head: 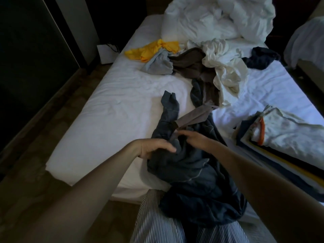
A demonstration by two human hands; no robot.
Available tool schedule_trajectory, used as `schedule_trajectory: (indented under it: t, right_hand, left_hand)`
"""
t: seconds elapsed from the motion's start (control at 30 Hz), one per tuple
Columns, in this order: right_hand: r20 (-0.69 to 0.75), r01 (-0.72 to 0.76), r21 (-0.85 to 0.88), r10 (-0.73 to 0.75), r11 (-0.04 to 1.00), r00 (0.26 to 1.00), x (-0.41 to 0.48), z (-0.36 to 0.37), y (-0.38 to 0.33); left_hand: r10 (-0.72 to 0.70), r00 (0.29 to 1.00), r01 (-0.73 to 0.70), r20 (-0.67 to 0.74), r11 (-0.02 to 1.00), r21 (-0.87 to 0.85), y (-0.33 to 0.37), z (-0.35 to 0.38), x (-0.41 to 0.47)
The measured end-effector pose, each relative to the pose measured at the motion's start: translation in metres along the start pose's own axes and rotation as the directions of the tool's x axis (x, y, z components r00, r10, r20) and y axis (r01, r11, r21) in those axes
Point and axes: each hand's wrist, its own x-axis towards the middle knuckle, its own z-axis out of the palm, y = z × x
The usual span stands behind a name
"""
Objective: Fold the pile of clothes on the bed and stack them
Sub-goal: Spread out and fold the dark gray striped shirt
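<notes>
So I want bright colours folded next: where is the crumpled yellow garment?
In the head view, the crumpled yellow garment lies at the far-left end of the unfolded pile, against the pale grey garment, just short of the bunched white duvet.

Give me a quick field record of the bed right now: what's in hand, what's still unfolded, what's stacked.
In work: dark striped garment, bunched at the near edge of the bed
Left hand: rests on it, fingers fairly straight
Right hand: fingertips at its grey band; grip unclear
Unfolded pile: yellow, grey, brown, white and navy pieces, mid-bed
Folded stack: right side, white piece on top
Duvet: heaped at the far end
</notes>
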Motion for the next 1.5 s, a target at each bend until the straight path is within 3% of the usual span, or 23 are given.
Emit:
schedule_trajectory:
  t: [0.07, 0.1, 0.13, 0.23, 0.27, 0.33, 0.47, 0.63, 0.7, 0.73, 0.8, 0.87, 0.93, 1.0, 1.17, 1.3, 1.47, 1.5]
  right_hand:
    - [0.228, -0.054, -0.212, 0.103, 0.976, 0.968, -0.001, 0.017, 0.009]
    - [0.261, -0.042, -0.326, 0.132, 0.944, 0.956, -0.003, 0.026, 0.013]
    - [0.250, -0.030, -0.392, 0.138, 0.919, 0.958, -0.003, 0.033, 0.015]
    - [0.014, -0.018, -0.244, 0.022, 0.970, 1.000, 0.000, 0.035, 0.018]
    - [-0.046, -0.004, -0.220, -0.006, 0.975, 0.999, 0.003, 0.030, 0.020]
    - [-0.078, 0.029, -0.331, -0.058, 0.943, 0.995, 0.005, 0.017, 0.026]
    - [-0.154, 0.050, -0.615, -0.183, 0.787, 0.971, 0.010, 0.004, 0.021]
    - [0.002, -0.020, -0.771, 0.033, 0.636, 0.999, 0.024, 0.002, 0.017]
    - [-0.013, -0.014, -0.794, 0.006, 0.607, 1.000, 0.024, -0.005, 0.018]
    - [-0.027, -0.011, -0.786, -0.017, 0.618, 1.000, 0.019, -0.011, 0.017]
    - [-0.083, -0.048, -0.679, -0.011, 0.732, 0.997, 0.008, -0.029, 0.015]
    - [-0.210, -0.115, -0.560, -0.007, 0.821, 0.978, -0.009, -0.051, 0.009]
    - [-0.354, -0.081, -0.475, -0.106, 0.876, 0.929, -0.022, -0.072, -0.003]
    - [-0.466, 0.024, -0.354, -0.198, 0.935, 0.862, -0.037, -0.093, -0.021]
    - [-0.634, 0.203, 0.041, -0.132, 0.978, 0.762, -0.087, -0.143, -0.087]
    - [-0.671, 0.248, 0.020, -0.171, 0.968, 0.721, -0.123, -0.181, -0.126]
    - [-0.732, 0.365, -0.113, -0.326, 0.924, 0.599, -0.162, -0.231, -0.180]
    - [-0.708, 0.363, -0.128, -0.342, 0.923, 0.618, -0.168, -0.240, -0.188]
  left_hand:
    - [-0.124, 0.988, 0.122, -0.089, 0.992, -0.028, -0.012, -0.011, 0.003]
    - [-0.176, 0.974, 0.171, -0.142, 0.984, -0.046, -0.019, -0.014, 0.006]
    - [-0.213, 0.961, 0.206, -0.179, 0.977, -0.055, -0.027, -0.016, 0.009]
    - [-0.272, 0.946, 0.276, -0.178, 0.961, 0.000, -0.049, -0.007, 0.021]
    - [-0.254, 0.948, 0.263, -0.194, 0.964, 0.025, -0.051, -0.002, 0.024]
    - [-0.176, 0.951, 0.190, -0.254, 0.981, 0.032, -0.049, 0.004, 0.026]
    - [-0.051, 0.960, 0.045, -0.274, 0.999, -0.030, -0.030, -0.003, 0.019]
    - [0.044, 0.981, -0.047, -0.188, 0.999, -0.014, -0.007, -0.007, 0.002]
    - [0.053, 0.984, -0.056, -0.171, 0.998, -0.008, -0.003, -0.016, -0.003]
    - [0.070, 0.983, -0.073, -0.172, 0.997, -0.010, -0.002, -0.022, -0.006]
    - [0.122, 0.965, -0.135, -0.231, 0.990, -0.044, 0.005, -0.034, -0.018]
    - [0.181, 0.929, -0.221, -0.323, 0.971, -0.090, 0.018, -0.044, -0.036]
    - [0.237, 0.898, -0.296, -0.370, 0.949, -0.111, 0.037, -0.049, -0.054]
    - [0.285, 0.871, -0.331, -0.399, 0.943, -0.049, 0.060, -0.044, -0.073]
    - [0.442, 0.750, -0.342, -0.492, 0.896, 0.284, 0.123, -0.029, -0.104]
    - [0.580, 0.609, -0.365, -0.540, 0.810, 0.458, 0.169, -0.020, -0.133]
    - [0.684, 0.456, -0.431, -0.570, 0.730, 0.531, 0.222, -0.013, -0.170]
    - [0.698, 0.434, -0.450, -0.569, 0.715, 0.535, 0.231, -0.011, -0.176]
